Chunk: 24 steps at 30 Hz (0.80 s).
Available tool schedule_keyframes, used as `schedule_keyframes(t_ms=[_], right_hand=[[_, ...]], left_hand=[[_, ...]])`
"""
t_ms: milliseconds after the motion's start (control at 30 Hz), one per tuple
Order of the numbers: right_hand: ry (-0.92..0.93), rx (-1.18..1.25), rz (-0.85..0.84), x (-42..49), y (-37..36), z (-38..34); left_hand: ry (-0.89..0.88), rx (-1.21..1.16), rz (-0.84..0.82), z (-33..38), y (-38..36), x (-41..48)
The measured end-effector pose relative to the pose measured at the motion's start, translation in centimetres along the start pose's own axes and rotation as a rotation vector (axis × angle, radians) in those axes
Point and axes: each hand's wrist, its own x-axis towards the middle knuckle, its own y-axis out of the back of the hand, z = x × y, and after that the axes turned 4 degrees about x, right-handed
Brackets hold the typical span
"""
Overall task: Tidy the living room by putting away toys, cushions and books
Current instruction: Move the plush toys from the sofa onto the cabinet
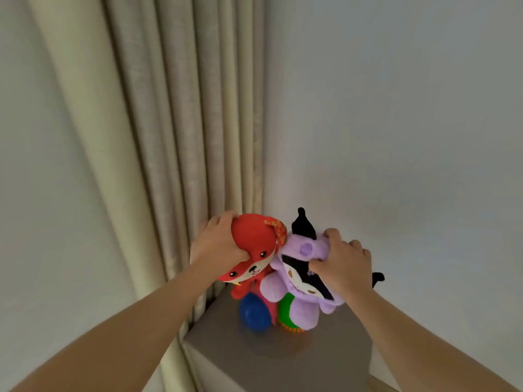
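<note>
Both forearms reach in. L hand (215,246) curls round red fox plush (254,251) head; R hand (343,267) grips purple plush (297,304) head. Plushes touch, over grey cabinet (325,352) back corner; blue round toy (253,316) beneath them.

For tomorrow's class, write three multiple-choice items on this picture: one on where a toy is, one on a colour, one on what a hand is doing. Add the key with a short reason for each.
1. Where is the purple plush?
A. on a grey ledge beside the curtain
B. in a basket on the floor
C. on a sofa

2. What colour is the plush under the left hand?
A. yellow
B. red
C. white

3. What is the right hand doing?
A. hanging idle
B. pulling the curtain
C. gripping the purple plush's head

Key:
1 A: the ledge fills the corner between curtain and wall.
2 B: its fingers curl over the red plush.
3 C: its fingers clutch the purple hood.
</note>
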Motion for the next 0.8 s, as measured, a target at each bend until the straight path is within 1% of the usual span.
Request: schedule_keyframes(t_ms=[200, 367, 533, 667, 767, 800], right_hand=[[-0.138, -0.136, 0.005, 7.0, -3.0, 1.3], [-0.146, -0.285, -0.053, 11.3, -5.8, 4.0], [-0.141, -0.316, -0.217, 14.9, -10.4, 6.9], [-0.148, -0.308, -0.307, 15.5, -13.2, 9.0], [-0.178, -0.323, -0.393, 15.3, -14.7, 9.7], [-0.187, -0.312, -0.394, 15.4, -15.2, 10.1]], left_hand=[[-0.158, 0.039, -0.167, 0.5, -3.7, 11.7], [-0.257, 0.105, -0.293, 1.1, -8.4, 18.0], [-0.276, 0.171, -0.5, 0.8, -14.3, 22.6], [-0.337, 0.193, -0.589, 0.6, -17.9, 24.2], [-0.355, 0.141, -0.649, 0.6, -20.3, 25.4], [-0.36, 0.114, -0.664, 0.6, -21.0, 26.0]])
